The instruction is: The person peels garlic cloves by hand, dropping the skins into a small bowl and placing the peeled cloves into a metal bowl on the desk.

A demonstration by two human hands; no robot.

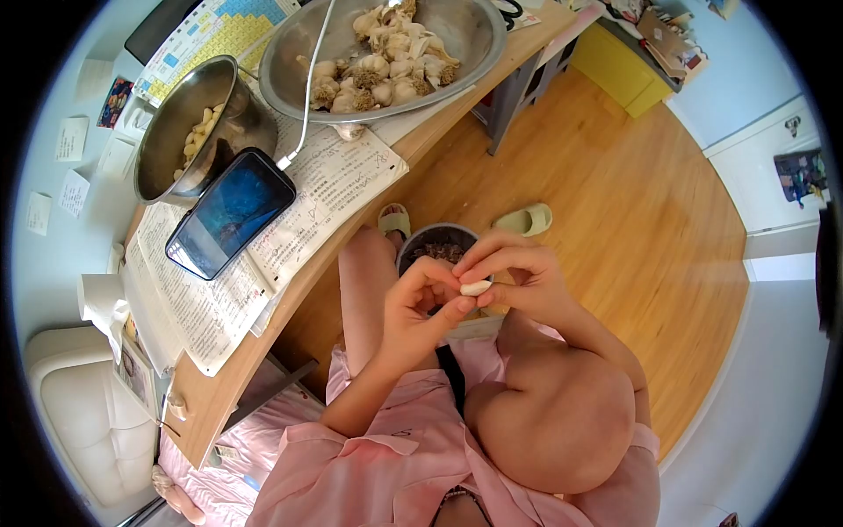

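Between my two hands is a pale garlic clove (475, 288), pinched by the fingertips of both. My left hand (426, 303) has its thumb and fingers closed at the clove's left end. From the other side my right hand (518, 274) grips it with thumb and forefinger. Below the hands, a bin (436, 230) with dark scraps inside stands on the floor, partly hidden by my fingers. On the desk, a wide metal basin (290, 66) holds several whole garlic bulbs (386, 66). Beside it, a deeper steel pot (162, 145) contains several peeled cloves (201, 132).
A phone (231, 213) with a white cable (312, 88) leans against the pot, over open printed papers (325, 189) on the wooden desk (439, 123). A tissue box (98, 299) sits at the desk's left. Slippers (524, 220) and a yellow box (615, 70) are on the floor.
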